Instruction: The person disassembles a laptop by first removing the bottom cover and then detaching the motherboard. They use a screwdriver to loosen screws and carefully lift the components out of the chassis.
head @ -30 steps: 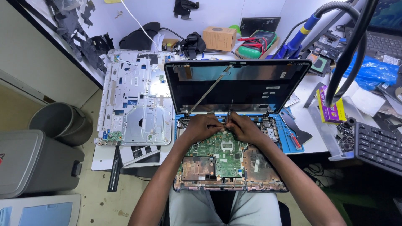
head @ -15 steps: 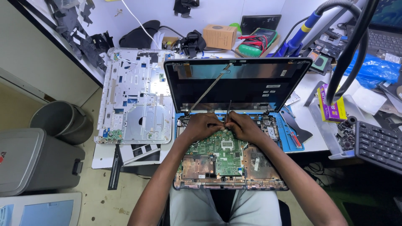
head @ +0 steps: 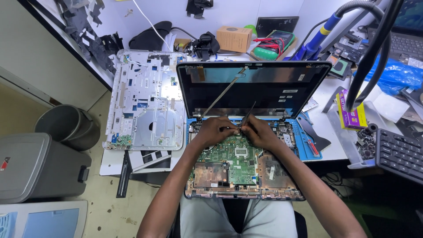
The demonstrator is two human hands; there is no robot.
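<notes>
An opened laptop lies in front of me, its bare base with a green motherboard [head: 235, 161] resting partly on my lap and partly on a blue mat. The lid [head: 255, 90] stands open, an empty back cover with loose cables. My left hand [head: 216, 131] and my right hand [head: 257, 132] meet at the rear edge of the motherboard near the hinge. My right hand grips thin tweezers [head: 247, 115] that point down between the two hands. My left hand's fingers pinch something small there; what it is stays hidden.
A white palmrest cover [head: 145, 101] lies upside down to the left. A cardboard box [head: 234, 39], a multimeter [head: 273, 44], blue-handled tool and cables crowd the back. A black keyboard [head: 398, 154] sits right; a grey bin [head: 66, 128] and grey case [head: 39, 167] stand on the floor left.
Both hands stay at the same spot on the rear of the motherboard; only slight finger movement shows.
</notes>
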